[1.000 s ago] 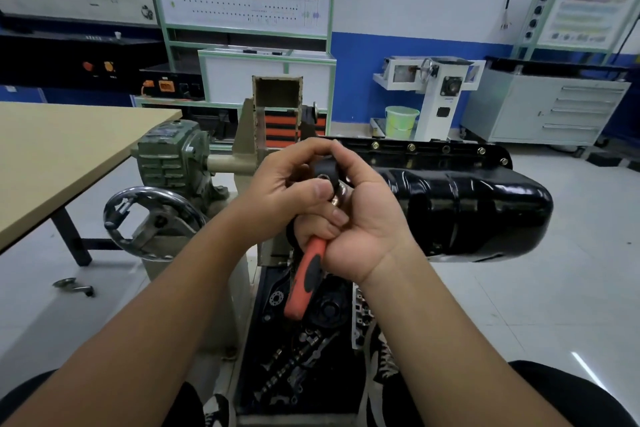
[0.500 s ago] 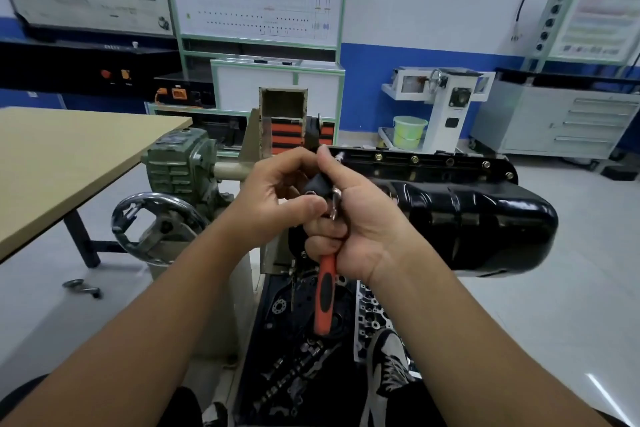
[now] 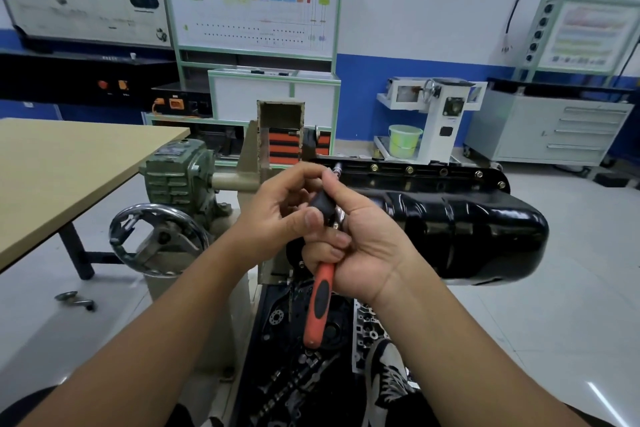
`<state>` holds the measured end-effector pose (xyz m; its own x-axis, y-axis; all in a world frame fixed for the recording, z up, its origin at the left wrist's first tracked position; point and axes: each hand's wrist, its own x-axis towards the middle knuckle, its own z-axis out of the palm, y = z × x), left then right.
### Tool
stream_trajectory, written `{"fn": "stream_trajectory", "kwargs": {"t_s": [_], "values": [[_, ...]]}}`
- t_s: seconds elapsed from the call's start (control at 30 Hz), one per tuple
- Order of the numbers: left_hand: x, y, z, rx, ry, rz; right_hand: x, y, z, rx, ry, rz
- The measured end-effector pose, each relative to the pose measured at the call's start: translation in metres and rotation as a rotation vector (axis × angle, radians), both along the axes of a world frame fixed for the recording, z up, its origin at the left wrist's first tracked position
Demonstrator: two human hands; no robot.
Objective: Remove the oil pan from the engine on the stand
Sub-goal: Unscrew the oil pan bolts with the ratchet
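Both hands (image 3: 322, 229) gripping ratchet (image 3: 320, 302) beside oil pan (image 3: 450, 232) flange edge

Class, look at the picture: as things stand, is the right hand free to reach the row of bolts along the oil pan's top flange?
Probably not yet. The right hand grips the ratchet, and the left hand pinches its head. Nothing blocks the bolts on the oil pan.

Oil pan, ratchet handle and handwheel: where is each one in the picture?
oil pan (image 3: 467, 232), head view, on its glossy black side.
ratchet handle (image 3: 320, 305), head view, on the orange grip.
handwheel (image 3: 157, 241), head view, near its hub.
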<state>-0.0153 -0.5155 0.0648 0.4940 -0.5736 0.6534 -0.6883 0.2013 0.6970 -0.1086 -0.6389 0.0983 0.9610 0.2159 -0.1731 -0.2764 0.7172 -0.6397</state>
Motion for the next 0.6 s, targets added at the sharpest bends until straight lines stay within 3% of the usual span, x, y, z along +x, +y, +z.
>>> {"fn": "stream_trajectory", "kwargs": {"t_s": [0.37,0.47,0.6], "values": [[0.005,-0.004,-0.006,-0.035,-0.022,0.019,-0.005,0.000,-0.017,0.382,-0.026,0.030],[0.004,-0.002,-0.007,-0.014,-0.050,0.038,-0.006,0.000,-0.016,0.338,-0.016,0.026],[0.002,-0.002,-0.010,0.035,-0.158,0.096,-0.008,0.004,-0.012,0.092,0.019,0.008]]}}
